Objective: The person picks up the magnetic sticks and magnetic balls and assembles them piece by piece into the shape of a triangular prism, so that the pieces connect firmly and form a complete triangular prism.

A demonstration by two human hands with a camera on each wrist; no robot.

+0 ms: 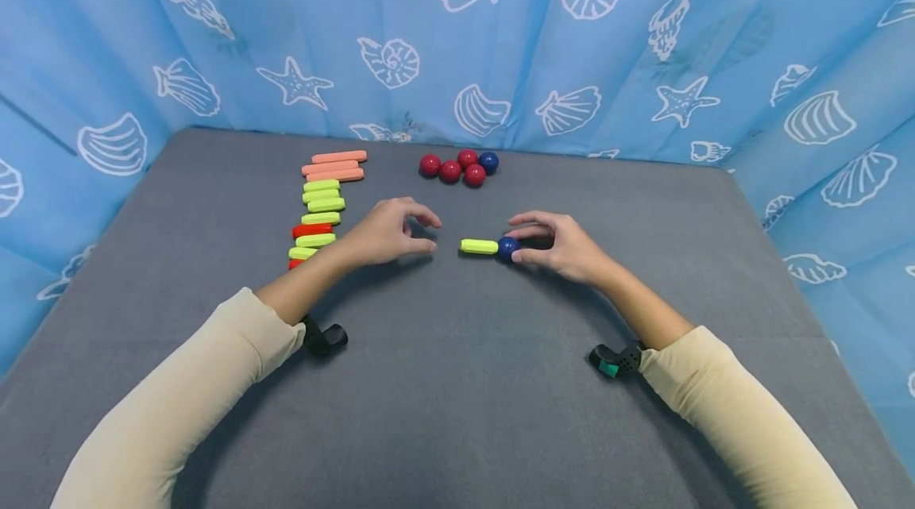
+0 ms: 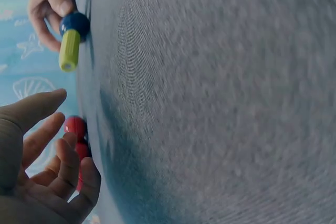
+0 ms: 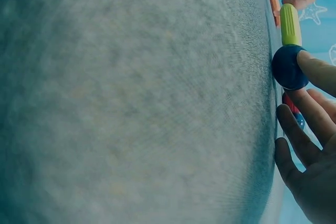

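A dark blue ball (image 1: 508, 248) with a yellow-green ribbed stick (image 1: 479, 246) joined to its left side lies at the middle of the table. My right hand (image 1: 561, 247) pinches the ball between thumb and index finger, the other fingers spread behind, as the right wrist view shows with the ball (image 3: 290, 67) and stick (image 3: 290, 24). To the left of the stick's free end, my left hand (image 1: 393, 231) hovers with thumb and fingers apart and nothing between them. A gap separates it from the stick in the left wrist view (image 2: 69, 51).
Several red balls (image 1: 449, 171) and one blue ball (image 1: 489, 162) cluster at the back. Orange sticks (image 1: 336, 166), yellow-green sticks (image 1: 323, 206) and red sticks (image 1: 312, 230) form a column at left, partly behind my left forearm. A blue shell-patterned curtain (image 1: 314, 32) borders the grey table (image 1: 457, 398).
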